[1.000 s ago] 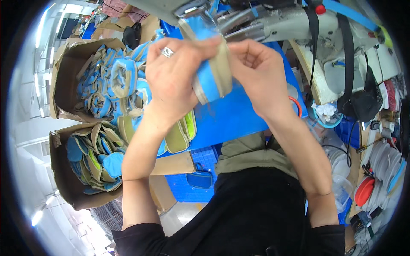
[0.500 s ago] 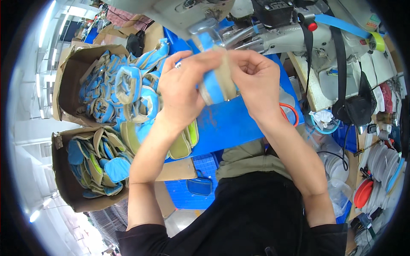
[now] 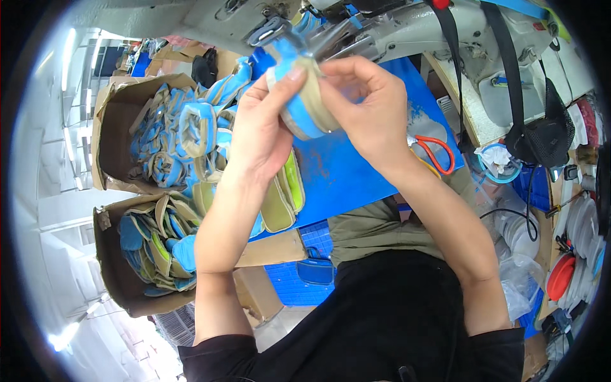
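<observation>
Grip of the left hand (image 3: pixel 258 124) is pinching a blue-and-tan fabric band (image 3: pixel 298 114), its thumb lying across the outside. Meeting it from the other side, the right hand (image 3: pixel 375 111) is closing thumb and forefinger on the tan edge — both hands are holding the one piece between them. That fabric band is curving in a loop above the blue table (image 3: pixel 344 181), just below the metal parts of a grey machine (image 3: pixel 407 41); blur is hiding whether its upper end is touching them. Judging by the fingers, this step is one of adjusting the edge by hand, and the next move seems to be calling for an even hold on both sides.

Farther out, flat olive pieces (image 3: pixel 278 204) are lying on the table near the left forearm, and red-handled scissors (image 3: pixel 450 156) are resting beyond the right wrist. To the left, two cardboard boxes are standing — the upper box (image 3: pixel 114 127) is holding similar blue-and-tan loops (image 3: pixel 168 170), the lower box (image 3: pixel 118 274) flat pieces in blue, olive and green.
</observation>
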A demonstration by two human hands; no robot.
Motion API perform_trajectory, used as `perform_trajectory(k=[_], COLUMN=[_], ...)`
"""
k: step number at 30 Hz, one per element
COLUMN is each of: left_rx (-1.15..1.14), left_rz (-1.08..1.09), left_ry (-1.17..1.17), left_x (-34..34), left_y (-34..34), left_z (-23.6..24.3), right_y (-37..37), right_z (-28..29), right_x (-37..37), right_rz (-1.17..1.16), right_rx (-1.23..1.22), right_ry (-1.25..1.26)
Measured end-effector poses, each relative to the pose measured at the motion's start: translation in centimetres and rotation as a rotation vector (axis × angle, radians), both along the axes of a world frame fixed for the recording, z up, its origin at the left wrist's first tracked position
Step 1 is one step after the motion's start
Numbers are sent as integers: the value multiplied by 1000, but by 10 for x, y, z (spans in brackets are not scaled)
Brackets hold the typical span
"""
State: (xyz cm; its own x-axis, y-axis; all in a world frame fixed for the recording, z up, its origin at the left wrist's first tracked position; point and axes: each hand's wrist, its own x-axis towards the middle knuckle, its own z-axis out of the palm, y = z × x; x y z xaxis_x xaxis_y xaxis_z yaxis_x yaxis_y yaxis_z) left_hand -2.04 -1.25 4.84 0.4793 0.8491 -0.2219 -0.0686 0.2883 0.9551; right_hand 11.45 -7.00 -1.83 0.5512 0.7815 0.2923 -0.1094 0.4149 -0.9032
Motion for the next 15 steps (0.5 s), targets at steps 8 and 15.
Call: perform_trajectory(k=[8, 15], left_rx=[-128, -311], left_rz=[25, -13], left_ry=[-39, -197], left_x=[-3, -6], left_y=[-5, -3], left_z=[0, 2], right_y=[-1, 1], right_z=[-16, -18], right_x=[0, -1], right_rz=[-122, -143], right_rx=[106, 76], right_ry=[-351, -366])
